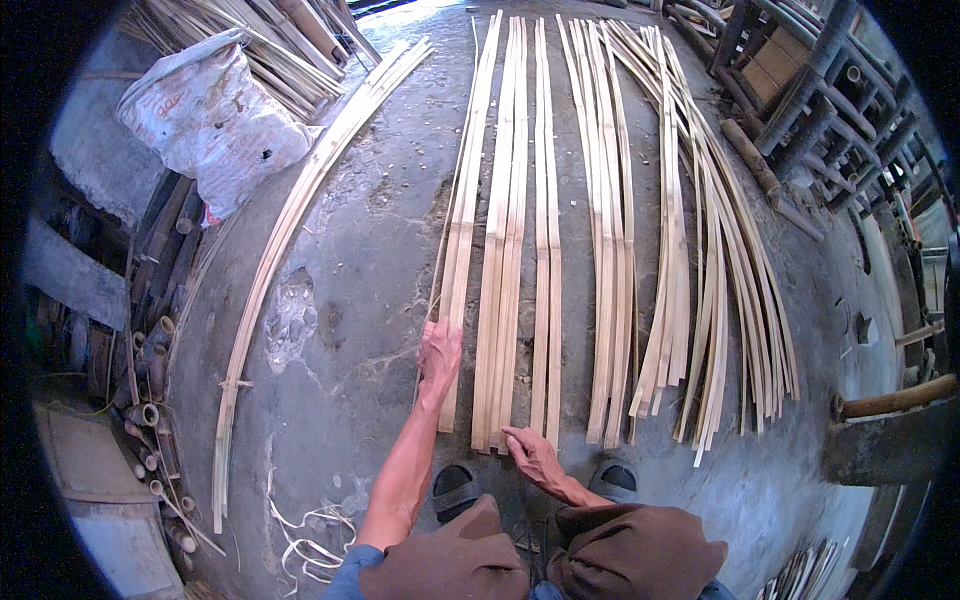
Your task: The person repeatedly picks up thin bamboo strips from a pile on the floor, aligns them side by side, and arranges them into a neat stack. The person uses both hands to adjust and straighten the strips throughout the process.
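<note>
Several groups of long, pale bamboo strips lie lengthwise on the floor in front of me. My left hand [440, 350] is closed at the left edge of the leftmost group of bamboo strips [461, 240], on a thin strip there. Close to my feet, my right hand [534, 455] reaches to the near ends of the second group of bamboo strips [497, 350]. Its fingers stretch leftward and touch the right side of those ends; the fingertips are partly hidden. Just beyond this hand lies a narrower group of bamboo strips [547, 300].
More bamboo strips [610, 260] and a fanned pile of strips [735, 270] lie to the right. A curved bundle [275, 250] runs along the left. A white sack [215, 115] rests at far left. Bamboo poles [160, 370] line the left side; a dark frame [800, 110] stands right.
</note>
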{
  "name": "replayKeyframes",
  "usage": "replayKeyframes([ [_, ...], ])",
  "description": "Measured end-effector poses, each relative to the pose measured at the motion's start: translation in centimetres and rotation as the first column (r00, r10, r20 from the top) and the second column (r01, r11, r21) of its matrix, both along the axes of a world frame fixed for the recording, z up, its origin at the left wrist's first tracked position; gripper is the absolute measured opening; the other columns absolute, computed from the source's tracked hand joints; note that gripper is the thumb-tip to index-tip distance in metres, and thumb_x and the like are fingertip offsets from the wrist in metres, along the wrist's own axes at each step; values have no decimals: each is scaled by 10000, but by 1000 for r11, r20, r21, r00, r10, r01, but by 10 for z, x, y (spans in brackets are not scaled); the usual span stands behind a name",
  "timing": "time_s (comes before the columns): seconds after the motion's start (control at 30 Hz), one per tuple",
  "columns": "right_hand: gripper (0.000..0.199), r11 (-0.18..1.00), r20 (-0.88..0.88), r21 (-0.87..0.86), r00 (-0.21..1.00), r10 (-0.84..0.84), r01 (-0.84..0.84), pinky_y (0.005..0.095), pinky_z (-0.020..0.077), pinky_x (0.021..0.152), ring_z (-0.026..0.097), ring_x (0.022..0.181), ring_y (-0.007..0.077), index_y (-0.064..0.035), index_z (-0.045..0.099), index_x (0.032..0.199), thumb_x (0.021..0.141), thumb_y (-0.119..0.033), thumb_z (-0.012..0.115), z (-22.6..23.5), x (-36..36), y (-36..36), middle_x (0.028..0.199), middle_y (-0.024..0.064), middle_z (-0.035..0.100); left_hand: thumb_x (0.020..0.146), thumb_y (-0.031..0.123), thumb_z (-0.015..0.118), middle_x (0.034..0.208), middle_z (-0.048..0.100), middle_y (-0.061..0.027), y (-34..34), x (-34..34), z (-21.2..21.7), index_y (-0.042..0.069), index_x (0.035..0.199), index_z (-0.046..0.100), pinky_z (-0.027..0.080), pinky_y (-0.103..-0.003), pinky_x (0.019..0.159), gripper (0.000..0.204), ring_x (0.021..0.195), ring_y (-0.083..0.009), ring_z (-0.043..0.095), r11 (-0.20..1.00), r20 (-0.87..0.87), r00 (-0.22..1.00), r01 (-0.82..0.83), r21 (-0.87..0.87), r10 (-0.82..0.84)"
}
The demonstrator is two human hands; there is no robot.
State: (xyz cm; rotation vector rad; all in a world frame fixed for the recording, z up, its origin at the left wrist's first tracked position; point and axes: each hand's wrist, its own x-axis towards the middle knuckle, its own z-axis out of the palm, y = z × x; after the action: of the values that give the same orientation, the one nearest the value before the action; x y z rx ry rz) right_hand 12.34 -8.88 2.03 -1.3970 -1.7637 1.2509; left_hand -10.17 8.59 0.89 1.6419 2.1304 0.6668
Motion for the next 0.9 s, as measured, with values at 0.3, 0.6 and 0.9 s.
replayKeyframes([
  [0.3, 269, 1000, 24, 2, 1000, 4, -4, 402, 490, 710, 606, 782, 316, -55, 640, 1204, 974, -165, 555, -2, 2, 1, 841, 159, 593, 901, 194, 604, 1139, 573, -155, 4, -39, -24, 111, 1208, 586, 486, -479, 843, 319, 1058, -333, 570, 981, -282, 939, -183, 69, 195],
  [0.6, 259, 999, 12, 22, 999, -37, 36, 410, 490, 696, 605, 765, 323, -51, 652, 1181, 966, -169, 569, -6, 5, 0, 826, 165, 594, 982, 175, 500, 630, 548, -42, 6, -50, -11, 48, 1012, 602, 495, -323, 490, 166, 531, -157, 563, 970, 652, 724, -229, -85, 228],
  [0.9, 259, 1000, 21, 25, 1000, -8, 8, 372, 480, 698, 583, 749, 282, -38, 647, 1188, 981, -152, 542, -6, 4, 0, 797, 140, 571, 984, 217, 513, 654, 582, -72, -5, -58, -5, 36, 993, 591, 498, -359, 496, 197, 549, -187, 596, 960, 591, 756, -239, -148, 280],
])
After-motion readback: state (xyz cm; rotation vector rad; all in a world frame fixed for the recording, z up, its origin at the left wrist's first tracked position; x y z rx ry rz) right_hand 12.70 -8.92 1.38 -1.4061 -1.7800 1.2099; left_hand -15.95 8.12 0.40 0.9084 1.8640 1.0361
